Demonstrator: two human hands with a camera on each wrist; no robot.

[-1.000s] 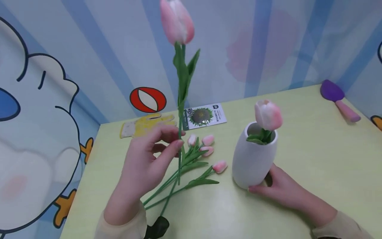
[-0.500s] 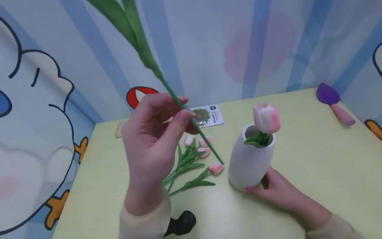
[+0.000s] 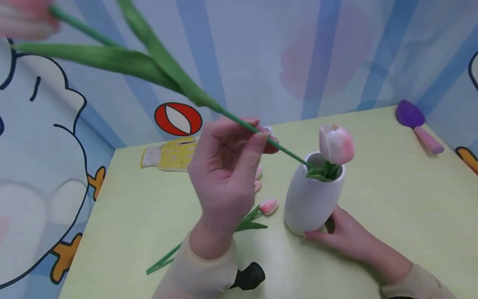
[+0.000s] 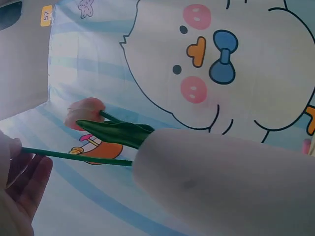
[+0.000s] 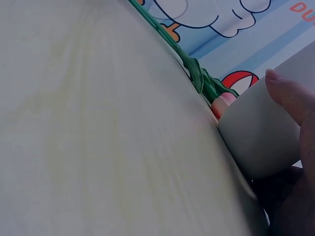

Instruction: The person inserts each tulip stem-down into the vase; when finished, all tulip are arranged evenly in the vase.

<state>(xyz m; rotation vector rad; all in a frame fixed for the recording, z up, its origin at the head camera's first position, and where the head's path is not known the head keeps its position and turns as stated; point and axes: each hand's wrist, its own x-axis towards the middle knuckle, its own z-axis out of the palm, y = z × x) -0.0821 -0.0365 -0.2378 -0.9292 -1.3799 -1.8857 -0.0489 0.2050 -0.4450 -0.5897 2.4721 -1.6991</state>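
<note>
My left hand (image 3: 228,178) pinches the green stem of a pink artificial tulip (image 3: 149,68), which slants with its bloom toward the upper left. The stem's lower end reaches into the mouth of a white vase (image 3: 310,205); the left wrist view shows the stem (image 4: 78,157) running to the vase (image 4: 216,177). Another pink tulip (image 3: 337,144) stands in the vase, its leaves at the rim. My right hand (image 3: 349,238) grips the vase low on its right side, thumb in front. In the right wrist view the thumb (image 5: 290,93) lies along the vase wall.
More tulips (image 3: 269,206) lie on the table left of the vase, partly hidden by my left arm. Behind them are a yellow glove (image 3: 175,153) and a mostly covered printed card. A purple toy shovel (image 3: 410,114) with a pink handle lies at the back right.
My left hand has moved right toward the vase, and the held tulip has tipped from upright to slanting, its stem end now at the vase mouth. The right hand keeps its hold.
</note>
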